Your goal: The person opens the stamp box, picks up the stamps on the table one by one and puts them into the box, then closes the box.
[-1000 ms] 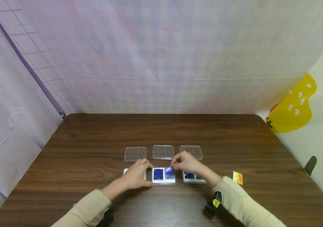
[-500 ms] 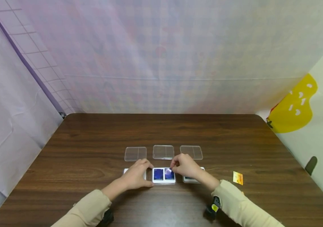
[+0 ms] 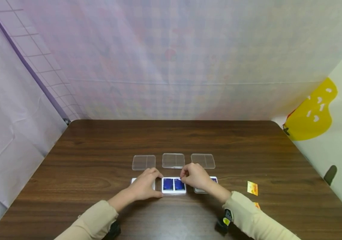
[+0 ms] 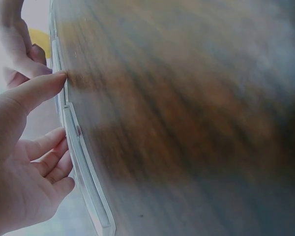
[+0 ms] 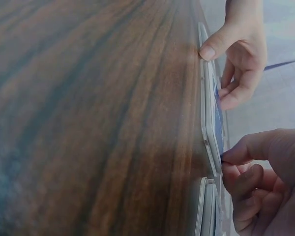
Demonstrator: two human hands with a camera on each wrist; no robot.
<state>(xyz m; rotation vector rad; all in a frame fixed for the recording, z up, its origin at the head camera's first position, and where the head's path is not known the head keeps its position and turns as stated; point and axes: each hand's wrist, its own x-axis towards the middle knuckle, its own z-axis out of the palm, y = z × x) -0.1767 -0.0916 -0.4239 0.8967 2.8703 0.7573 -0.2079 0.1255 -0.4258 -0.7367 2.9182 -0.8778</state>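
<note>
A shallow white case (image 3: 173, 192) with two compartments sits in the middle of the row, a dark blue card in each: the left card (image 3: 168, 184) and the right card (image 3: 178, 185). My left hand (image 3: 144, 184) holds the case at its left end, thumb at the near corner and forefinger at the far one. With thumb and forefinger, my right hand (image 3: 196, 175) pinches the right card at its far right corner; the right wrist view shows those fingertips (image 5: 231, 156) right at the case's edge. The card lies nearly level in its compartment.
Three clear lids (image 3: 173, 160) lie in a row behind the cases. Another white case (image 3: 133, 180) is mostly under my left hand, and a third case (image 3: 214, 179) is partly behind my right hand. Orange-yellow cards (image 3: 252, 188) lie at the right on the brown table (image 3: 99, 146).
The right blue card has settled flatter into its compartment, its glare gone. My right hand has dropped slightly nearer me and stays at the card's corner. My left hand has not moved.
</note>
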